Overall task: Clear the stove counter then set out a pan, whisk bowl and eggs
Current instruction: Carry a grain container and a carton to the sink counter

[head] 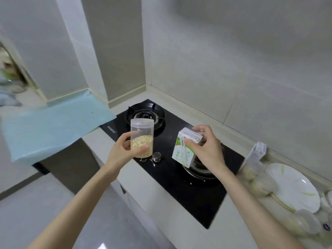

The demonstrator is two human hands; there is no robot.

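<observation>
No wording is legible in this kitchen scene. A small white brand mark (112,132) sits on the black glass stove (188,200) near its left corner, too small to read. The green-and-red printing on the white carton (181,153) is blurred beyond reading.

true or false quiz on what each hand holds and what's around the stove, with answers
1. The left hand grips a clear plastic jar of oats. True.
2. The right hand holds a red metal can. False: it holds a white and green carton.
3. A frying pan sits on the far burner of the black glass stove. False: no pan is on it.
4. A light blue mat lies left of the stove. True.
</observation>
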